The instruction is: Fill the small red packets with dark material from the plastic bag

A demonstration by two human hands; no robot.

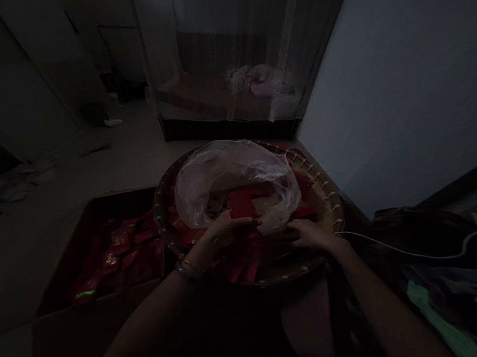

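In dim light, my left hand is closed on a red envelope, which it holds over the mouth of a clear plastic bag. The bag lies spread wide in a round woven bamboo tray. My right hand is over the tray's right side, close to the bag's near edge. Its fingers point left, slightly apart, and I see nothing held in them. More red envelopes lie in the tray below my left hand. What sits inside the bag is too dark to make out.
An open box of red packets with gold print stands left of the tray. A white cable runs off to the right, near dark items and a green strip. Behind are a sheeted frame and a pale wall.
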